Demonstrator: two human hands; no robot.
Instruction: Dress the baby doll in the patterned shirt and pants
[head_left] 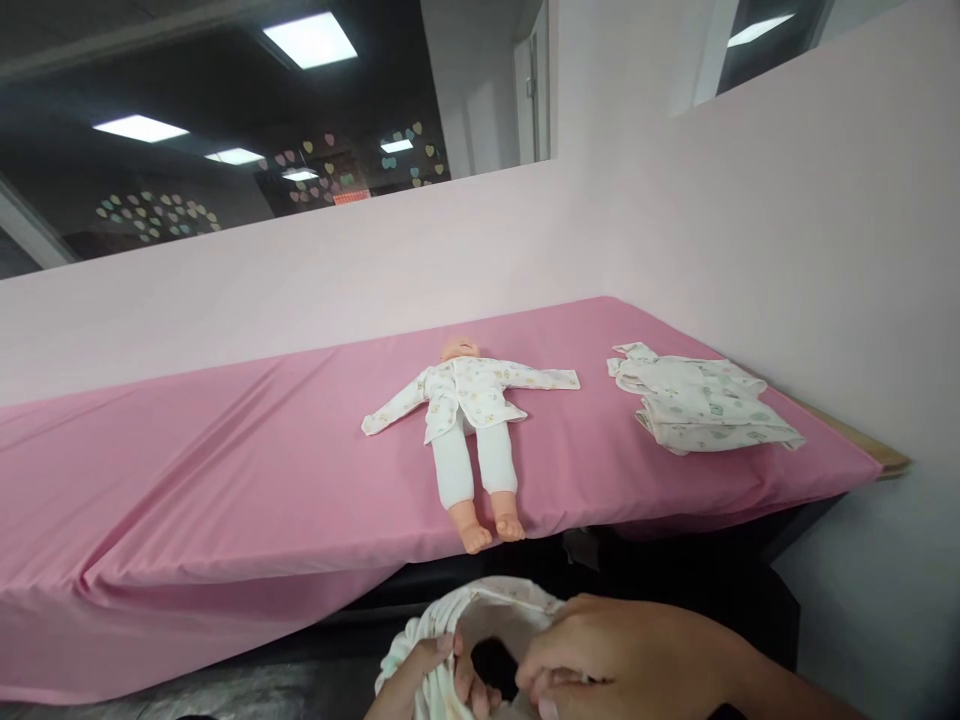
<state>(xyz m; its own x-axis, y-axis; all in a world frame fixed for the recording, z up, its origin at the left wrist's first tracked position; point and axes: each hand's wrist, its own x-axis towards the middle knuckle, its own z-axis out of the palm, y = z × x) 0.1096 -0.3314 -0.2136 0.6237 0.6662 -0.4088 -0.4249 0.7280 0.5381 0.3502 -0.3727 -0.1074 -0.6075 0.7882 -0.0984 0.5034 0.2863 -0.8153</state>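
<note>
At the bottom of the view, in front of the table's edge, I hold a white printed baby garment (510, 590), bunched so that an opening shows in it. My left hand (442, 665) is closed on the gathered cloth at the opening's left side, with fingertips inside it. My right hand (615, 650) is closed at the right side of the opening, its fingers curled against the cloth. Beyond my hands a baby doll (497, 460) lies on its back, feet toward me, in white leggings and a white printed jacket (484, 392) with sleeves spread.
A pink sheet (262, 480) covers the table, wrinkled at the left. Folded white printed baby clothes (705, 405) lie at its right end, near a bare wooden corner (862, 440). A pale wall (337, 280) with a window (225, 120) stands behind.
</note>
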